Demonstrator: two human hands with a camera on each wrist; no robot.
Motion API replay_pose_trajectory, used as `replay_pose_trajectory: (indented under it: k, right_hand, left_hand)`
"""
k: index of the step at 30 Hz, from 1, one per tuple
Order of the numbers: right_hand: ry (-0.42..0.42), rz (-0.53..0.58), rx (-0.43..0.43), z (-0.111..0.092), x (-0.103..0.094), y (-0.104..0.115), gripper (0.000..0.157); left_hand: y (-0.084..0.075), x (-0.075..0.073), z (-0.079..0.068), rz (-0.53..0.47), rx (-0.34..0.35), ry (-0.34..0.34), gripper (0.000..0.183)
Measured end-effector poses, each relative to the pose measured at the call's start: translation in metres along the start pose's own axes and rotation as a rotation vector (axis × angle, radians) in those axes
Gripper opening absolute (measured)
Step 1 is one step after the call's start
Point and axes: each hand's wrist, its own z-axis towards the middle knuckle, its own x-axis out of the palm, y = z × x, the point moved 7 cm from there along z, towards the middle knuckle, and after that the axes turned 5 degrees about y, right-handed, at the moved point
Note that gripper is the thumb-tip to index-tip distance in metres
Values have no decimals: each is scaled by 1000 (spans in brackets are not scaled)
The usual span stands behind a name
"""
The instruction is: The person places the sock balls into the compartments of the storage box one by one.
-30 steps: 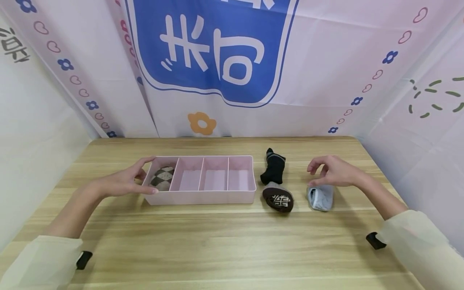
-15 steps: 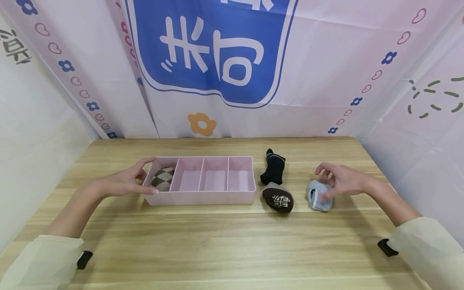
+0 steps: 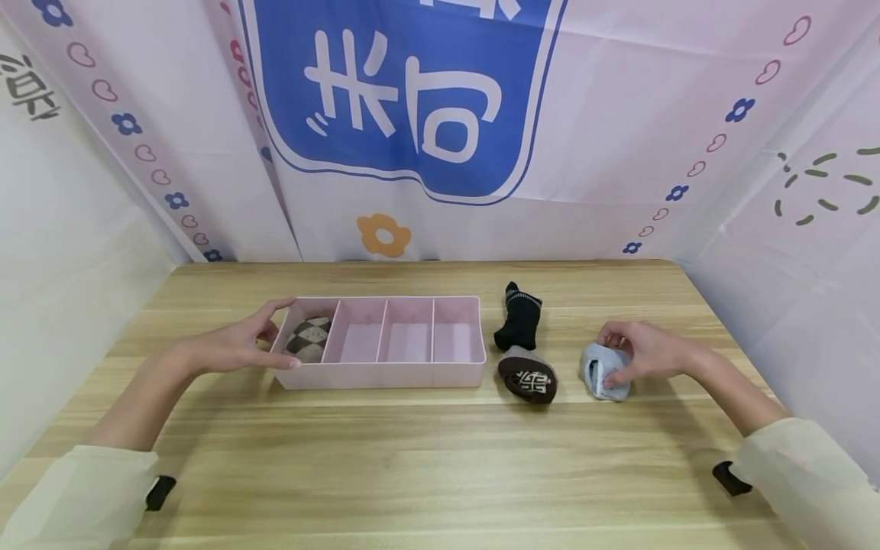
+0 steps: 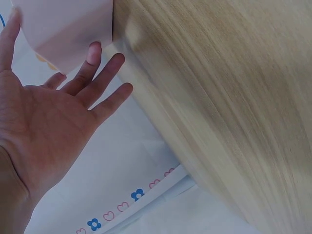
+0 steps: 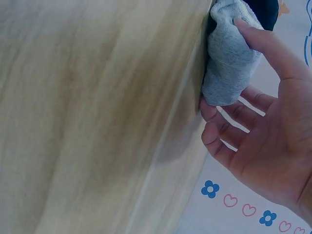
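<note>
One grey sock (image 5: 230,61) in right hand (image 5: 270,124)

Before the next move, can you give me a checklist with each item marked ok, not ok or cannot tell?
1. Left hand on box: ok; thumb and fingers span its left end.
2. Argyle sock inside box: ok; it sits at the left end.
3. Right hand on grey sock: ok; the thumb touches it.
4. Grip on grey sock firm: cannot tell; pressure does not show.
5. Grey sock apart from brown sock: ok; a gap shows between them.
6. Black sock apart from brown sock: cannot tell; their edges meet in the head view.
</note>
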Motion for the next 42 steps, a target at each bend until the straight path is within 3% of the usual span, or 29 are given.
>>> replay_pose_trajectory:
  k: [20, 33, 42]
  right_hand:
    - [-2, -20, -66, 1, 1, 4, 39]
    - [-20, -50, -56, 0, 0, 4, 39]
    - [-38, -61, 0, 3, -4, 0, 46]
  left_hand:
    - [2, -1, 0, -3, -10, -1, 108]
    - [3, -1, 0, 30, -23, 0, 109]
    - [3, 0, 0, 9, -23, 4, 109]
